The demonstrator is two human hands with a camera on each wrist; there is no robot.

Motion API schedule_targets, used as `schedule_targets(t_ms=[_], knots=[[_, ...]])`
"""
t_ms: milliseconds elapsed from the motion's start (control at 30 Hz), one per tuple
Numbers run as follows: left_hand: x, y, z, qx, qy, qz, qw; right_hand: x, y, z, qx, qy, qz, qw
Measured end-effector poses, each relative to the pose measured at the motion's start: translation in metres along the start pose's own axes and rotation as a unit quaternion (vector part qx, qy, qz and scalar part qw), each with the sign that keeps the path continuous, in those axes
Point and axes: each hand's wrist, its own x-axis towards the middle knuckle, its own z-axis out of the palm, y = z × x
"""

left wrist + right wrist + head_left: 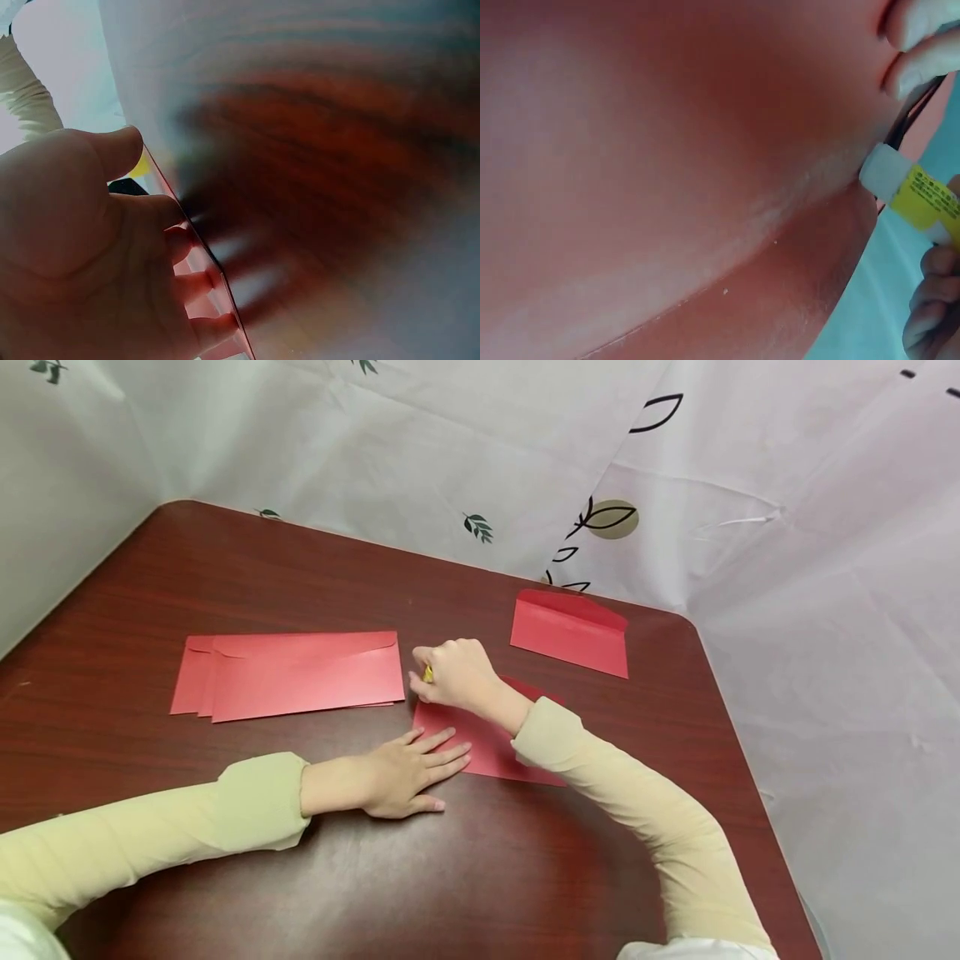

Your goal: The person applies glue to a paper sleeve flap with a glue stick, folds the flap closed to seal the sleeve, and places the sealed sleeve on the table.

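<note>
A red envelope (498, 753) lies on the table beneath both hands. My left hand (405, 775) rests on its left part with fingers spread and straight. In the left wrist view, the fingertips (201, 279) touch the envelope along its edge. My right hand (457, 672) grips a yellow-and-white glue stick (913, 199) with curled fingers over the envelope's far left corner. In the right wrist view, the stick's white end meets the envelope near the flap's crease, where whitish smears and small crumbs run along the paper. The right forearm hides part of the flap.
Several closed red envelopes (307, 672) lie overlapped at the left. Another red envelope (570, 639) with its flap raised lies at the far right, near the table's back edge. The dark wooden table (360, 893) is bordered behind by a pale patterned curtain (420, 460).
</note>
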Motion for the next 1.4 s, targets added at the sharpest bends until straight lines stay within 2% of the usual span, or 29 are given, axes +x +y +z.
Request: schedule_targets(t_ms=[233,433,700,1033,1400], knots=[[0.001,0.002,-0.002,-0.006,-0.018,-0.015,0.9997,-0.001,-0.002,0.001,0.001,0.010,0.031,0.999],[0.001,0.002,-0.003,-0.009,-0.042,-0.028,0.9987,-0.003,-0.002,0.001,-0.005,0.015,0.033,0.999],[0.002,0.000,-0.004,-0.013,-0.054,-0.027,0.9981,-0.011,0.004,0.001,-0.013,0.011,0.043,0.999],[0.005,0.002,-0.005,-0.017,-0.068,-0.029,0.9972,-0.032,0.020,-0.001,-0.024,0.010,0.054,0.998],[0.005,0.001,-0.006,-0.020,-0.066,-0.029,0.9972,-0.057,0.035,-0.007,-0.022,0.020,0.083,0.996]])
